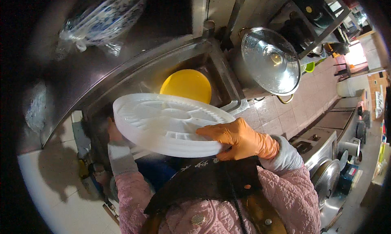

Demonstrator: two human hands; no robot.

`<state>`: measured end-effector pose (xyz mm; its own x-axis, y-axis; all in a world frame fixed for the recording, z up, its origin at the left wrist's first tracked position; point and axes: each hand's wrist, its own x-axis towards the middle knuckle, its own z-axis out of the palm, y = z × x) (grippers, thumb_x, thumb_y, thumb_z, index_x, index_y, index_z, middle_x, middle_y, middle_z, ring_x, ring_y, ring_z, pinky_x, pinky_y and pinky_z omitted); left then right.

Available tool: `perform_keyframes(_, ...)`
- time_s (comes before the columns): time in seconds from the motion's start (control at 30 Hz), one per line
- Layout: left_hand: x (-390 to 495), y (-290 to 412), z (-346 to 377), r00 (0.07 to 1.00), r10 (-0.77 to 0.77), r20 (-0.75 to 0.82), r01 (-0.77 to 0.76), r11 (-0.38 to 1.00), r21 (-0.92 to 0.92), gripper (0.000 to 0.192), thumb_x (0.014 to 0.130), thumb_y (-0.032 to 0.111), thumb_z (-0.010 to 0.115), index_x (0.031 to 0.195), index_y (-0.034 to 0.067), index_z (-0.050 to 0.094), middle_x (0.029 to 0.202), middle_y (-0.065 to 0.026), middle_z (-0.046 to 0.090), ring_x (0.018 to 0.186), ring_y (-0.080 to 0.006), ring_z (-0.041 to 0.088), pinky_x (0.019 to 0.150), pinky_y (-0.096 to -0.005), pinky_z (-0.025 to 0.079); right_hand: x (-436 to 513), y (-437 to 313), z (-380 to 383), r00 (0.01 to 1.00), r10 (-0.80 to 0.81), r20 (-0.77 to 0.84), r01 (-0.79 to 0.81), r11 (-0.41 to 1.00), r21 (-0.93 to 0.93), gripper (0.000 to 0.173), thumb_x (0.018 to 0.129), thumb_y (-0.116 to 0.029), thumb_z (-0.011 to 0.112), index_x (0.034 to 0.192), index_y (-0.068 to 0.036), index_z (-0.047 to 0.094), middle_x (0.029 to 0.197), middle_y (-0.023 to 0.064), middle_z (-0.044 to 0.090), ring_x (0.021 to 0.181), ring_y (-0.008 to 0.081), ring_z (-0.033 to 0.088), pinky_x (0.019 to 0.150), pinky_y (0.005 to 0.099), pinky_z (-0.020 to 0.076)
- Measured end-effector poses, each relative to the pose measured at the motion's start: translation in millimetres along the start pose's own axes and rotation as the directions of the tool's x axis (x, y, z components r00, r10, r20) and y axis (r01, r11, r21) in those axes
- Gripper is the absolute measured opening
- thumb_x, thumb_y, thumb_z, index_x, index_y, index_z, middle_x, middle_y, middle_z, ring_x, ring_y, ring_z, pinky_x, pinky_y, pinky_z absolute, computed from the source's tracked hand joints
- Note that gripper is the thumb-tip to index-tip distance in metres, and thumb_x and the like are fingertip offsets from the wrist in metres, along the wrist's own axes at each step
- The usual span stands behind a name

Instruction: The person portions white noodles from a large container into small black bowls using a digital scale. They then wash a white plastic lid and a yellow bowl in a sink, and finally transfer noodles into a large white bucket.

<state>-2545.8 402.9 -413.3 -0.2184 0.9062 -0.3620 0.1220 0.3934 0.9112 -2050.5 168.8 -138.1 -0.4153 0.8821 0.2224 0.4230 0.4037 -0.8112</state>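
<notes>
A large round white plastic lid or tray (180,116), ribbed on the face turned up, is held tilted in front of my body, over the near side of a stainless steel sink (122,84). My right hand (238,139), in an orange rubber glove, grips its right rim, with fingers on the ribbed face. My left hand (114,130) is at its left edge, mostly hidden behind the rim; whether it wears a glove cannot be told. Behind the white piece a round yellow item (187,85) lies in the sink basin, partly covered from view.
A big metal pot with a shiny lid (270,61) stands right of the sink. Plastic-wrapped items (97,26) lie on the metal counter at upper left. Lower right holds a stove (314,142) and another lidded pot (327,180). Tiled floor (284,115) runs between.
</notes>
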Motion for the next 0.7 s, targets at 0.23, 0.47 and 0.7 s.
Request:
perform_keyframes(0.23,-15,41,31,0.986,0.165,0.027,-0.162,0.895,0.415,0.032,0.093,0.023,0.056,0.121,0.006,0.059,0.11,-0.0076,0.065,0.1,-0.0225,0.063,0.087,-0.0351,0.051,-63,27,-18,1.0,0.009,-0.026,-0.008,0.999,0.045,0.061,0.054,-0.007,0.084,0.112,-0.004,0.065,0.129,0.0156,0.061,0.115,0.0341,0.062,0.089,0.0379,0.0545)
perform_keyframes(0.47,-44,95,56,0.958,0.225,0.177,-0.286,0.74,0.608,0.029,0.096,0.026,0.054,0.118,0.008,0.061,0.11,-0.0068,0.066,0.101,-0.0212,0.063,0.088,-0.0343,0.05,-89,48,-23,0.993,-0.111,-0.034,0.108,0.991,-0.074,0.032,0.059,-0.011,0.077,0.084,-0.006,0.058,0.132,0.0113,0.058,0.114,0.0284,0.063,0.071,0.0375,0.0579)
perform_keyframes(0.7,-119,168,140,0.86,0.136,0.492,-0.265,0.943,0.202,0.03,0.099,0.03,0.051,0.117,0.01,0.062,0.111,-0.007,0.066,0.104,-0.0194,0.062,0.091,-0.0328,0.049,-92,52,-14,0.993,-0.101,-0.068,0.088,0.982,-0.165,0.033,0.057,-0.009,0.078,0.078,-0.007,0.052,0.129,0.0132,0.06,0.115,0.0334,0.062,0.075,0.0405,0.0581)
